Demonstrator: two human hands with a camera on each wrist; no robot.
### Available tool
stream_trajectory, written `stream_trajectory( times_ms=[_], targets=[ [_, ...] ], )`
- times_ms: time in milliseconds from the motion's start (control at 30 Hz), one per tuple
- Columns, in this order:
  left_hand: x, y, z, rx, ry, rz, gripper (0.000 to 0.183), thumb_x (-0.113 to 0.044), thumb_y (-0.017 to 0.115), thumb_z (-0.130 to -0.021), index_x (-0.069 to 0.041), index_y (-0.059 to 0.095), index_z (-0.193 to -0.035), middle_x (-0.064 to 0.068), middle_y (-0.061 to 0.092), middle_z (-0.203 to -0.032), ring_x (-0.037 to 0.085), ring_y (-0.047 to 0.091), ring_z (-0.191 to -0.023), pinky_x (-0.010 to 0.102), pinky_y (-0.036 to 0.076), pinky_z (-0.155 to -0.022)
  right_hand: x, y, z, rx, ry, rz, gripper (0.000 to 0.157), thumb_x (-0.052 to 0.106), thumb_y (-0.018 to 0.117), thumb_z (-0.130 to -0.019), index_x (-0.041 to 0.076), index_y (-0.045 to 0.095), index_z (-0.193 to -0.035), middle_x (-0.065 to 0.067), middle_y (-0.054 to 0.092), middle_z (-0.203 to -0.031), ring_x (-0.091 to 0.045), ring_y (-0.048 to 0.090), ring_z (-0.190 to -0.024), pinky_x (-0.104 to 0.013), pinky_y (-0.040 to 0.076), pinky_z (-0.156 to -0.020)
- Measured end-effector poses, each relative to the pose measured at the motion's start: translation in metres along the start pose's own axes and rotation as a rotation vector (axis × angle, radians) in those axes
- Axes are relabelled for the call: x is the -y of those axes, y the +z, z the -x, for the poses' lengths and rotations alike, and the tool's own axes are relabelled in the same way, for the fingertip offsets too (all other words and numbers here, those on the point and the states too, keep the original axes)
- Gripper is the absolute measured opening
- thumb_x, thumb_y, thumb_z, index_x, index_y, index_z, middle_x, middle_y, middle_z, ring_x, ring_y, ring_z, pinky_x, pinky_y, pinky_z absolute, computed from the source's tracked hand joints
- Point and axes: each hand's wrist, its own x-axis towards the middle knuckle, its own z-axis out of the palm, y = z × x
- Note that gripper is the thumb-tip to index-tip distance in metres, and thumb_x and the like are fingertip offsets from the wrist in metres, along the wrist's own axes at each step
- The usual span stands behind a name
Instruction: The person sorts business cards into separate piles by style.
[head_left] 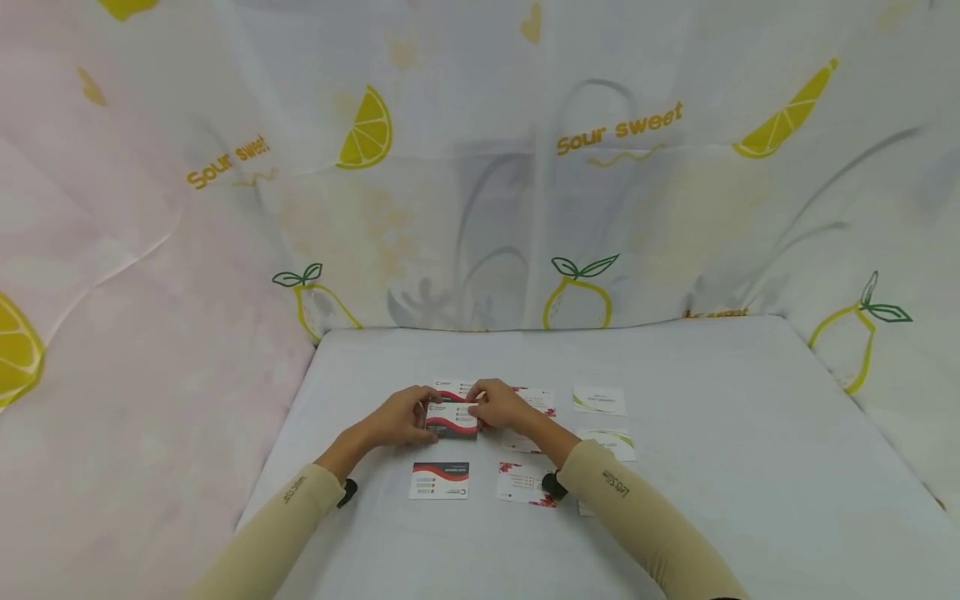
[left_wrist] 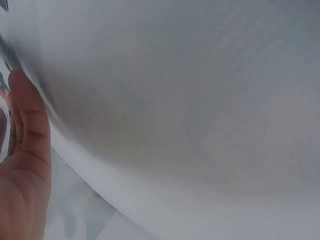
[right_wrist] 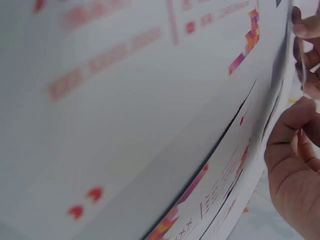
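A white business card with a red and dark wave (head_left: pixel 453 419) is held between both hands over the left column of cards. At its left edge, my left hand (head_left: pixel 401 417) grips it with thumb and fingers. My right hand (head_left: pixel 506 407) pinches its upper right side. Just behind it, a matching card (head_left: pixel 454 387) shows partly past the hands. Another of that design (head_left: pixel 440 482) lies nearer me on the white table. From the right wrist view, the right hand (right_wrist: pixel 295 170) has thumb and fingertip together at the thin card edge, with the left hand (right_wrist: pixel 311 55) opposite.
To the right lies a column of cards with red floral corners (head_left: pixel 521 485), partly under my right forearm. Farther right are white cards with green curves (head_left: pixel 598 401), the nearest mostly covered by the sleeve (head_left: pixel 637 500). A lemon-print cloth (head_left: pixel 495 208) hangs behind the table (head_left: pixel 712 433).
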Motion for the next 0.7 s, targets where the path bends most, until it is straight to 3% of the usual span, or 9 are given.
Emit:
stream_trajectory(
  times_ms=[133, 267, 367, 533, 700],
  targets=[
    [0.002, -0.003, -0.001, -0.037, 0.053, -0.069, 0.055, -0.022, 0.085, -0.076, -0.009, 0.058, -0.121, 0.001, 0.058, -0.096, 0.008, 0.052, -0.076, 0.022, 0.045, -0.067, 0.002, -0.001, 0.000, -0.036, -0.061, 0.105, 0.023, 0.016, 0.074, -0.088, 0.008, 0.066, -0.108, -0.001, 0.058, -0.072, -0.011, 0.052, -0.058, -0.024, 0.041, -0.057],
    [0.001, -0.009, -0.003, -0.052, 0.044, -0.062, 0.053, -0.020, 0.085, -0.076, -0.008, 0.059, -0.121, 0.003, 0.058, -0.097, 0.010, 0.053, -0.078, 0.023, 0.046, -0.069, 0.005, 0.001, -0.003, -0.058, -0.098, 0.252, 0.053, 0.024, 0.087, -0.076, 0.008, 0.063, -0.120, -0.002, 0.060, -0.084, -0.012, 0.052, -0.070, -0.026, 0.043, -0.064],
    [0.001, -0.013, -0.006, -0.060, 0.032, -0.049, 0.053, -0.019, 0.085, -0.076, -0.007, 0.059, -0.120, 0.005, 0.058, -0.098, 0.011, 0.054, -0.079, 0.024, 0.045, -0.070, 0.007, 0.004, -0.005, -0.090, -0.126, 0.369, 0.066, 0.029, 0.090, -0.071, 0.007, 0.060, -0.125, -0.004, 0.061, -0.099, -0.014, 0.053, -0.081, -0.029, 0.047, -0.073],
    [0.004, -0.015, -0.013, -0.068, 0.053, -0.083, 0.054, -0.020, 0.084, -0.077, -0.005, 0.058, -0.121, 0.006, 0.058, -0.099, 0.010, 0.054, -0.080, 0.025, 0.046, -0.072, 0.004, 0.006, -0.007, -0.157, -0.148, 0.515, 0.065, 0.038, 0.087, -0.074, 0.009, 0.061, -0.126, -0.006, 0.057, -0.115, -0.014, 0.055, -0.089, -0.033, 0.050, -0.082],
    [0.007, -0.018, -0.017, -0.080, 0.081, -0.120, 0.053, -0.020, 0.084, -0.077, -0.006, 0.060, -0.122, 0.007, 0.059, -0.102, 0.010, 0.054, -0.081, 0.026, 0.046, -0.072, 0.001, 0.002, -0.011, -0.158, -0.172, 0.501, 0.064, 0.040, 0.085, -0.076, 0.006, 0.063, -0.125, -0.008, 0.056, -0.117, -0.016, 0.056, -0.097, -0.033, 0.050, -0.090]
  ],
)
